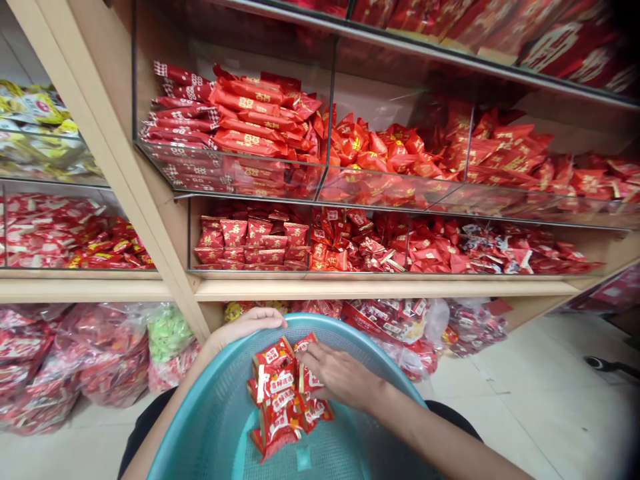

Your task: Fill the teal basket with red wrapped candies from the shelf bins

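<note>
Head view puts me over a teal mesh basket (215, 408) set between two dark-clothed legs (453, 419), with a small heap of red packets (283, 400) lying inside it, towards the far wall. The left hand (257, 323) is closed over the far-left part of the rim, its fingers pressed together. I see the right hand (330, 372) reaching in from the right, fingers bent down onto the packets at the heap's right side; I cannot tell whether it pinches one or only touches it. Beyond the basket stands a wooden shelf unit (380, 289), its clear-fronted compartments filled with red-wrapped packs (255, 127). Clear bags of wrapped goods (115, 353) sit below the shelf on the left, on the tiled floor (545, 393).
</note>
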A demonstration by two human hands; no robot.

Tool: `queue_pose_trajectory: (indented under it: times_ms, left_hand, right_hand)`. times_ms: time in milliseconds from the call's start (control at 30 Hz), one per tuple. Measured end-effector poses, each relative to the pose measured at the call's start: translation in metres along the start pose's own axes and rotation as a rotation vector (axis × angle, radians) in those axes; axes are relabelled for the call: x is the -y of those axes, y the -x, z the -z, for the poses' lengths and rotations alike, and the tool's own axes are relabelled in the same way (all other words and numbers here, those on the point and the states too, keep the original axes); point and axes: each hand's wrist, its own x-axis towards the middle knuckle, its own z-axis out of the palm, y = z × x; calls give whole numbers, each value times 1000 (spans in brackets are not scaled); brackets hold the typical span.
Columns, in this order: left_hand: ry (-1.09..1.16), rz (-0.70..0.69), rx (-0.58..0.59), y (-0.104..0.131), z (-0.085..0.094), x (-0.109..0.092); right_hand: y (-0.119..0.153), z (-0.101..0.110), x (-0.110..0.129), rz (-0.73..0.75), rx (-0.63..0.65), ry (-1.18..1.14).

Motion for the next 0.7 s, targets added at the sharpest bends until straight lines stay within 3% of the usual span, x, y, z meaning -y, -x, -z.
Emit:
queue_pose_trajectory:
  times_ms: [133,333,700]
  left_hand:
    - [33,-8,1,0,0,2]
    - [53,-18,-17,0,-3,3]
    - [25,-30,-16,2,-2,0]
  right_hand:
    - [0,-2,-1,63,12,107]
    - [-1,-3,-5,157,-9,61]
    - [-1,-4,-2,198,-6,85]
